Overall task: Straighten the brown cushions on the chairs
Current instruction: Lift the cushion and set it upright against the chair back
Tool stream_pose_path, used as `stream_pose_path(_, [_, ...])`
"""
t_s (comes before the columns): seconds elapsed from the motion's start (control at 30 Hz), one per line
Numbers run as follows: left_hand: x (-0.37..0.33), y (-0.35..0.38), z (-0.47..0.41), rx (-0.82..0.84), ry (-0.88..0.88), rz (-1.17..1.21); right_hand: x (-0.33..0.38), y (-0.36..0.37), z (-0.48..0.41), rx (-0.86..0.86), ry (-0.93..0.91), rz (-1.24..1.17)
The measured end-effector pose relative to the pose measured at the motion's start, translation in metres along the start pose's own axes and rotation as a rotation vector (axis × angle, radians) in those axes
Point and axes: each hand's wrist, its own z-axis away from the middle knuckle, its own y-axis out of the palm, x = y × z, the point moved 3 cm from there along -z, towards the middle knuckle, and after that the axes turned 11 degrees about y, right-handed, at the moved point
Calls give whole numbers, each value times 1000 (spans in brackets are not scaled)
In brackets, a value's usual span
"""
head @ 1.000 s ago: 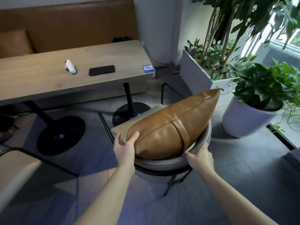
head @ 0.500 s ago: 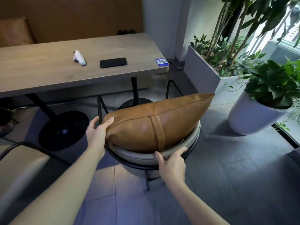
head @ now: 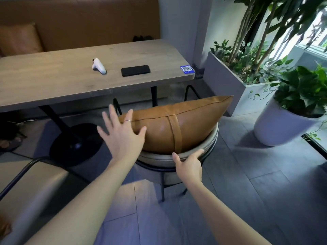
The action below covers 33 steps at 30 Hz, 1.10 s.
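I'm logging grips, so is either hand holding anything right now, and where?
Nothing is gripped. The left hand is spread open at the cushion's left end, and the right hand rests its fingers on the chair's back rim.

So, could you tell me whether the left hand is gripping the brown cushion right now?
No, the left hand is spread open with fingers splayed over the end of the brown cushion, not closed around it.
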Motion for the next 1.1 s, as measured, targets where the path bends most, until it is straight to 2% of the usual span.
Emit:
stream_pose_path(0.07, [-20, 0, 9, 73, 226, -163, -11, -5, -3, 44, 14, -72])
stream_pose_path(0.13, [-43, 11, 27, 217, 412, -249, -24, -19, -7, 40, 21, -169])
stream_pose_path(0.2, [-61, 32, 46, 372, 485, -277, -34, -36, -15, 48, 70, -277])
stream_pose_path(0.3, [-74, 57, 59, 466, 417, -278, -39, -55, -33, 180, 198, -408])
stream_pose_path(0.47, [-72, 70, 50, 457, 364, -367, -33, -52, -76, 324, 226, -390])
stream_pose_path(0.7, [-69, 82, 24, 441, 315, -421, -19, -33, -118, 342, 174, -342])
stream_pose_path(0.93, [-46, 90, -2, 459, 261, -513, 8, -31, -105, 364, 93, -210])
stream_pose_path(1.1, [-58, 90, -6, 394, 286, -482, 8, -38, -121, 400, 83, -195])
